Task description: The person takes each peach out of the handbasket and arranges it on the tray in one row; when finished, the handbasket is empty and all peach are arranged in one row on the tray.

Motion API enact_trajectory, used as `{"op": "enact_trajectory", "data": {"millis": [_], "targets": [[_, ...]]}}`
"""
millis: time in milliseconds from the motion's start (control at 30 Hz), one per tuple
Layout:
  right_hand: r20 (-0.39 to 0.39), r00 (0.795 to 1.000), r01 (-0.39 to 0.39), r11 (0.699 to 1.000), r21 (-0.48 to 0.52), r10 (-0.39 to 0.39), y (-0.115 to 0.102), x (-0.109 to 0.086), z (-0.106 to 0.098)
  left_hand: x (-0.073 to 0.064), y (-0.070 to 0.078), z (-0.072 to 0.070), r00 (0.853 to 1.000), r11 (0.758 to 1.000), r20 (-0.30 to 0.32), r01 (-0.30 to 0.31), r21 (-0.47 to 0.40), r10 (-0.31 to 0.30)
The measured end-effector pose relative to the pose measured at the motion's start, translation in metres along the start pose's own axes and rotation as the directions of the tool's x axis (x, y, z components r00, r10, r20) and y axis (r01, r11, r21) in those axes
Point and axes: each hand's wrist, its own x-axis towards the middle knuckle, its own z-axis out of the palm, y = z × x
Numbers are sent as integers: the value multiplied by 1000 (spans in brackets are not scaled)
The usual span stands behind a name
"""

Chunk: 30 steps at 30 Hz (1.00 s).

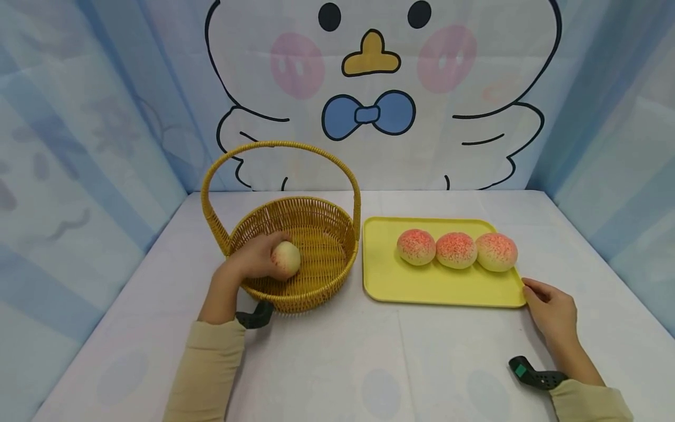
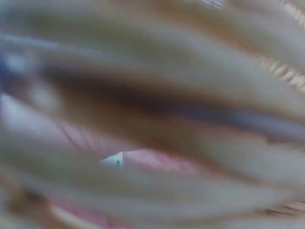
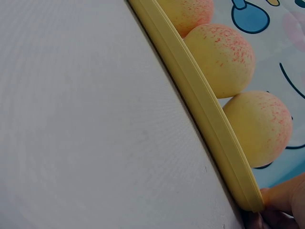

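My left hand (image 1: 258, 256) reaches inside the wicker basket (image 1: 327, 291), its fingers around a peach (image 1: 287, 259) that is pale yellow with faint red specks. Blurred wicker strands (image 2: 143, 114) fill the left wrist view, so the hand and peach are not clear there. At the near right corner of the yellow tray (image 1: 443, 291), my right hand (image 1: 554, 308) pinches the rim between thumb and fingers. On that tray three peaches with red-speckled tops stand in a row: a left peach (image 1: 416, 247), a middle peach (image 1: 456, 250) and a right peach (image 1: 496, 252).
The basket's tall arched handle (image 1: 282, 144) rises over its opening. Basket and tray stand side by side on a white-covered table (image 1: 369, 357). A printed cloth (image 1: 369, 164) hangs at the back, with a left curtain (image 1: 79, 176) and a right curtain (image 1: 612, 146) along the sides.
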Motion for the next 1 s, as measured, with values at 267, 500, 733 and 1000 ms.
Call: {"op": "enact_trajectory", "data": {"millis": [267, 500, 733, 1000], "targets": [[12, 1000, -24, 1000, 5, 24, 1, 2, 1, 1, 10, 3, 999, 997, -13, -49, 52, 49], [3, 1000, -23, 1000, -2, 23, 0, 2, 1, 9, 7, 10, 998, 998, -36, -60, -26, 59], [8, 1000, -27, 1000, 5, 27, -3, 0, 1, 15, 6, 15, 996, 993, -56, -73, -93, 68], [-7, 1000, -13, 1000, 12, 13, -2, 0, 2, 19, 2, 18, 994, 995, -74, -83, -58, 79]]}}
